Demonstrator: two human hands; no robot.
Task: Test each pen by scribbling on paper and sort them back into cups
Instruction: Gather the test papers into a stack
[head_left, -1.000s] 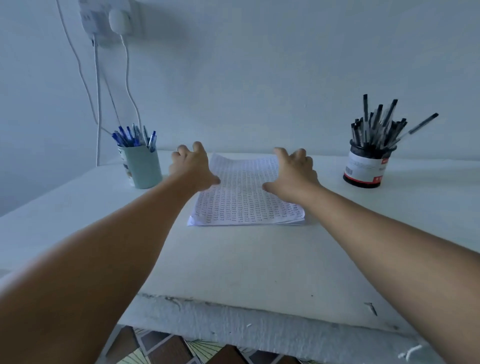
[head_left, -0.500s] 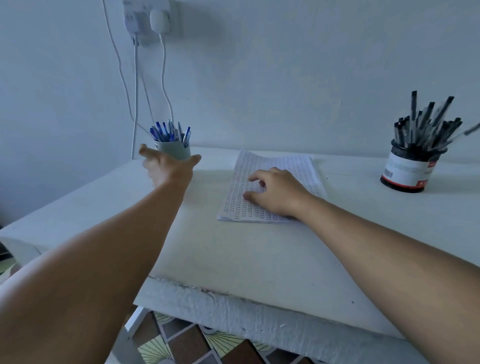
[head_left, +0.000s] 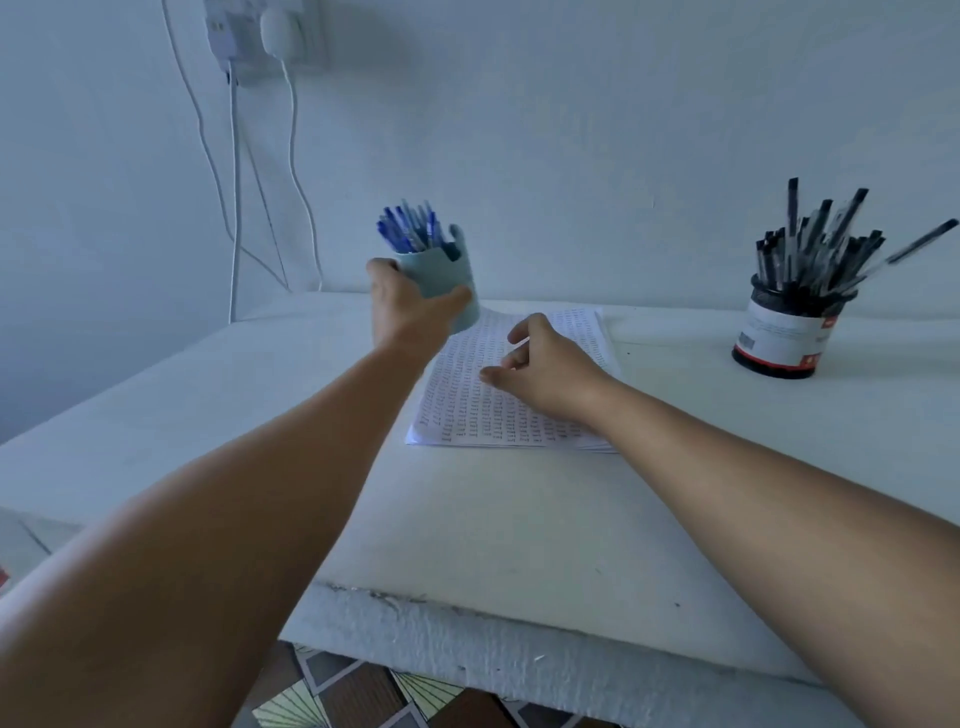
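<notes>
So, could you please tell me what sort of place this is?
Probably a plain room at home: a white table against a bare wall, chargers in a wall socket, patterned floor tiles below.

Two bare forearms stretch forward from the bottom corners of the view, both nearly straight at the elbow. The left hand (head_left: 410, 306) is raised at the far end of its reach, back of the hand toward the camera, thumb out to the right and fingers wrapped round the far side in a firm grip on a cup. The right hand (head_left: 545, 369) sits lower and nearer, palm down, wrist slightly bent, its fingers (head_left: 519, 332) loosely curled and pointing left, thumb tucked beneath, holding nothing.
</notes>
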